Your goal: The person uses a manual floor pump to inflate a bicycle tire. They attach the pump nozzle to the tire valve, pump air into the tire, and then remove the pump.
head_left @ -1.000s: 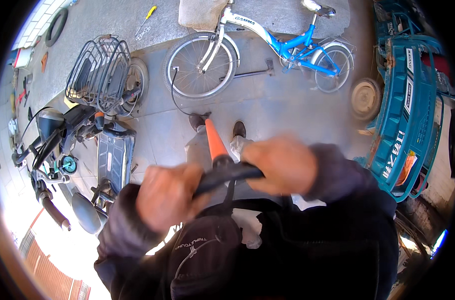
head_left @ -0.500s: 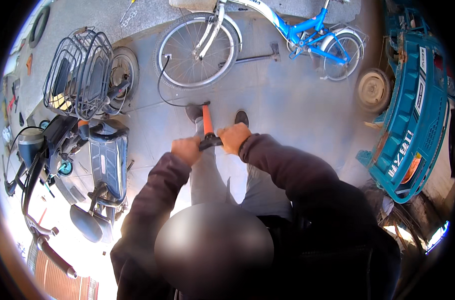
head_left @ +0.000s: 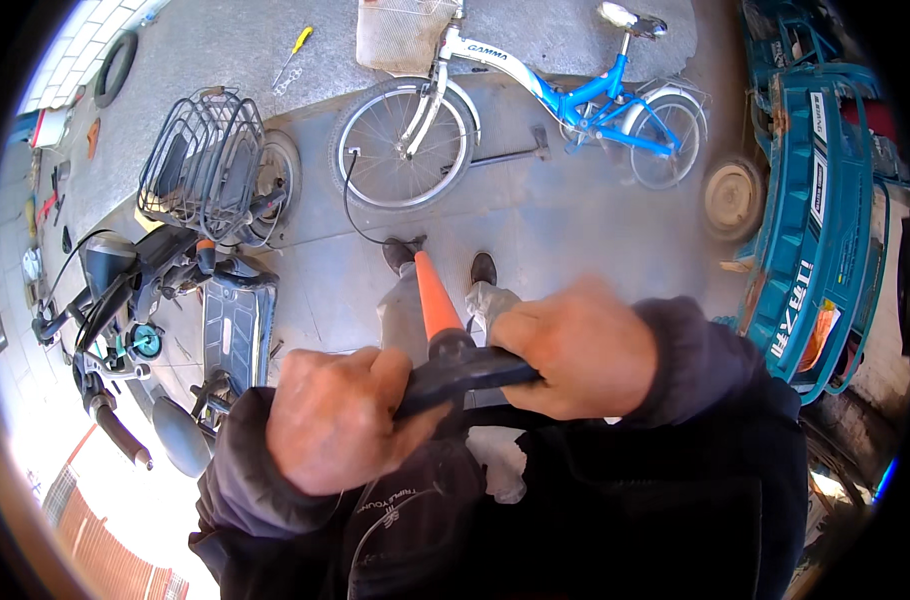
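Both hands — left hand point(head_left: 340, 420), right hand point(head_left: 575, 362) — clench the black crossbar handle point(head_left: 465, 372) of the orange-barrelled floor pump point(head_left: 433, 296); an uneven push could tip it off the grey concrete point(head_left: 575, 230).

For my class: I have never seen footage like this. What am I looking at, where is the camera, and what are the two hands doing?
The camera sits on a person's head and looks down through a fisheye lens, so straight edges bend. The left hand and right hand each grip one side of the dark handle of an orange floor pump, which stands between the person's shoes. A thin black hose curves toward the front wheel of a blue and white bicycle. An electric scooter with a wire basket stands to the left on the concrete.
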Demonstrator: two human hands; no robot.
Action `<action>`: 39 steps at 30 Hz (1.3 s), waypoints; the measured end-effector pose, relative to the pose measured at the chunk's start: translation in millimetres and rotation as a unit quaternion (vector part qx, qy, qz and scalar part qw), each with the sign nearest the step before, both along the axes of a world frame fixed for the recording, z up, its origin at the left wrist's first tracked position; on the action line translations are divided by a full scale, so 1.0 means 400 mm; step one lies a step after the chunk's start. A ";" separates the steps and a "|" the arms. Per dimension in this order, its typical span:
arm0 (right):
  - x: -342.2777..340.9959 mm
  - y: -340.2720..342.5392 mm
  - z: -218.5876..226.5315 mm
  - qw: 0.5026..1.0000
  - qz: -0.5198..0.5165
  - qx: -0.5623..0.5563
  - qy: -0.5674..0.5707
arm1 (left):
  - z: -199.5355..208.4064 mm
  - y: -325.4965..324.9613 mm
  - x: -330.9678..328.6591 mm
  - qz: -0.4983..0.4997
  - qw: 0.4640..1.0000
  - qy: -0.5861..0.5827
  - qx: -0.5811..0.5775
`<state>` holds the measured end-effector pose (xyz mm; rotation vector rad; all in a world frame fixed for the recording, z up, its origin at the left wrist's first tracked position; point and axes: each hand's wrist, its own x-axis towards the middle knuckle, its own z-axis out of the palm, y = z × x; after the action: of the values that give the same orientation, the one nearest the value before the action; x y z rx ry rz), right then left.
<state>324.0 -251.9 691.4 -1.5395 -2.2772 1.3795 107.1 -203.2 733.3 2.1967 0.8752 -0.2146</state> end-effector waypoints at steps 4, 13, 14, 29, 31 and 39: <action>-0.041 -0.068 -0.334 0.997 -0.034 0.016 -0.069 | -0.418 -0.062 -0.011 0.007 0.997 0.047 0.059; -0.152 -0.163 -0.827 0.994 0.003 0.033 -0.102 | -0.894 -0.183 -0.115 0.051 0.990 0.134 -0.003; -0.162 -0.147 -0.832 0.994 -0.001 0.040 -0.102 | -0.895 -0.167 -0.116 0.052 0.987 0.152 -0.014; 0.013 0.024 -0.008 0.997 -0.023 0.076 0.023 | -0.059 0.004 0.019 0.011 0.998 -0.007 0.056; -0.019 -0.031 -0.215 0.997 -0.048 0.047 -0.021 | -0.293 -0.028 -0.005 -0.002 0.997 0.024 0.067; -0.121 -0.098 -0.737 0.996 0.001 0.055 -0.067 | -0.803 -0.152 -0.107 0.038 0.993 0.111 0.022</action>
<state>275.7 -291.2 396.5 -1.6411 -2.3873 1.1617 64.4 -264.1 412.0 2.2037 1.0922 -0.4119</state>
